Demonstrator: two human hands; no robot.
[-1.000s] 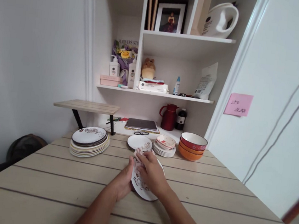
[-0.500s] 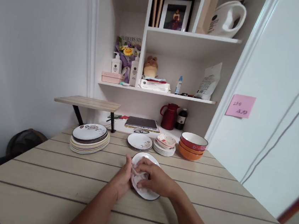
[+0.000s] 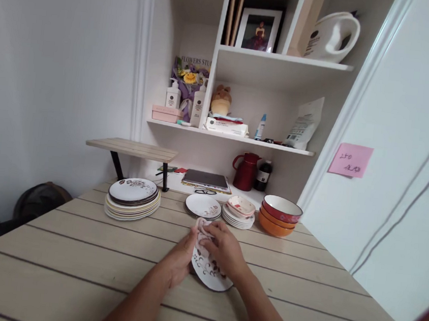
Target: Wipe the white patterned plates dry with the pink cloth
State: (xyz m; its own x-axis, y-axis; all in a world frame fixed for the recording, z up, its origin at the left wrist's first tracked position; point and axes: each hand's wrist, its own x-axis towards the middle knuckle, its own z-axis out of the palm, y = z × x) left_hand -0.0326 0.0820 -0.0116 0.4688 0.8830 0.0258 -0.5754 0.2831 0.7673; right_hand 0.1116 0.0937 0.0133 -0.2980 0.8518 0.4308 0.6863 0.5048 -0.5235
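Note:
A white plate (image 3: 214, 279) with a dark floral pattern and dark rim is held tilted just above or against the table in front of me; I cannot tell which. My left hand (image 3: 183, 259) grips its left edge, thumb up along the rim, the other fingers hidden below. On the upper part of the plate, my right hand (image 3: 225, 247) presses a crumpled pale pink cloth (image 3: 202, 237), fingers bent over it. Just beyond lie a few similar flowered plates (image 3: 202, 205) and a stack of small white plates (image 3: 238, 220) topped by small pinkish bowls (image 3: 241, 205).
At the left stands a tall stack of plates (image 3: 134, 198) beside a small raised wooden shelf (image 3: 133, 148). Stacked orange and red bowls (image 3: 278, 215) stand at the right. Behind are eyeglasses (image 3: 205, 192), a closed laptop (image 3: 205, 178), a red jug (image 3: 245, 171) and a dark bottle (image 3: 263, 176).
My right hand has slid the cloth from the plate's middle to its far upper edge, uncovering the floral pattern. The camera view has shifted slightly.

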